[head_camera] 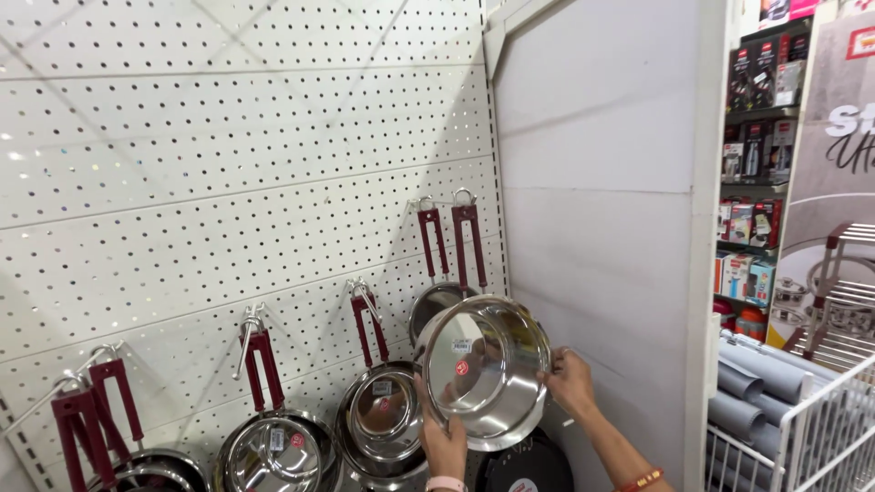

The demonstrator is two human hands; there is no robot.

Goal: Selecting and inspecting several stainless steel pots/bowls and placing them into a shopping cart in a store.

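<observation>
Between both sets of fingers, a shiny steel pan is held before a white pegboard: left hand curls on its lower rim, right hand pinches the right edge. Keeping both grips firm should prevent knocking the red-handled pans hanging left of the fingers.

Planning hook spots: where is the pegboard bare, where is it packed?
Bare: the pegboard above the maroon handles, and the plain white panel right of it. Crowded: the lower row of hanging pans, where both hands hold a steel pan.
</observation>
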